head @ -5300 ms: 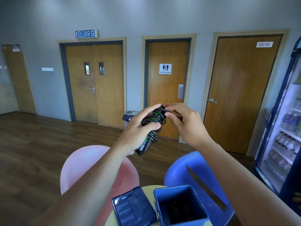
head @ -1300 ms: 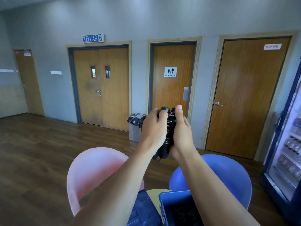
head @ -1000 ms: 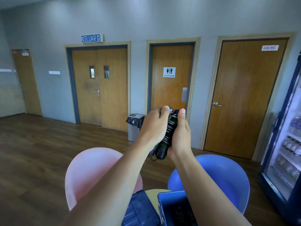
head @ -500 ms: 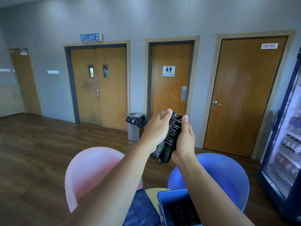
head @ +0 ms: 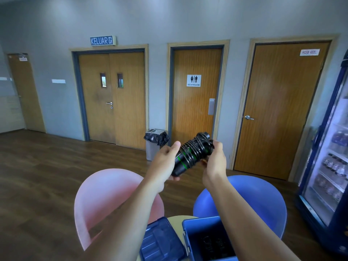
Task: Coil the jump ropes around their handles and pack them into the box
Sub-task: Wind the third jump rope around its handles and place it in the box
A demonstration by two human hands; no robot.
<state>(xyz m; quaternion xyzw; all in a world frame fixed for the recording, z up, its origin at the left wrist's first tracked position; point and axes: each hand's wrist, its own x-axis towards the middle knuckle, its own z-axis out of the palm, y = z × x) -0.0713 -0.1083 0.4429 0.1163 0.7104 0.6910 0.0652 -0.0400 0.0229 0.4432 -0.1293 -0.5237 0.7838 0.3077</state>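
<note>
Left hand (head: 163,162) grips the tilted jump rope (head: 190,153); right hand (head: 214,162) pinches its top.

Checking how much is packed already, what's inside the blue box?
Inside the blue box lie dark coiled shapes, likely jump ropes; how many is unclear. The right forearm covers the box's right part.

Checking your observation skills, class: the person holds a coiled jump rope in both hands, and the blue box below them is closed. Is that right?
Not quite: the blue box is open, its lid lying to its left, as the head view shows. The rest holds: the left hand and the right hand both hold the coiled jump rope.
</note>
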